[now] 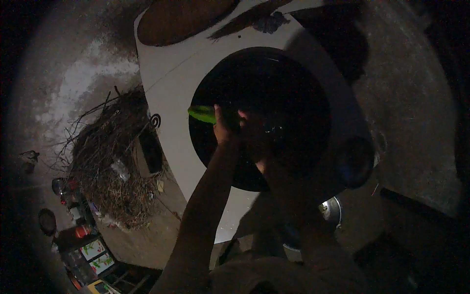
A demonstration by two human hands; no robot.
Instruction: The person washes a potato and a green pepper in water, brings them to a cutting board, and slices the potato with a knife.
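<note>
Over a large round black wok or basin [293, 161], my left hand [224, 128] is closed on a long green vegetable [201, 113], whose tip points left past the basin's rim. My right hand [253, 128] is close beside it, mostly in shadow, with its fingertips near the vegetable's right part. Whether those fingers grip anything is too dark to tell. The basin stands on a pale surface [171, 93]. Small bright glints show inside it.
A brown oval board [181, 19] lies at the top of the pale surface. On the left is a heap of dry twigs [110, 157]. A dark round object [355, 161] sits at the right, and a metal bowl [333, 210] is low on the right.
</note>
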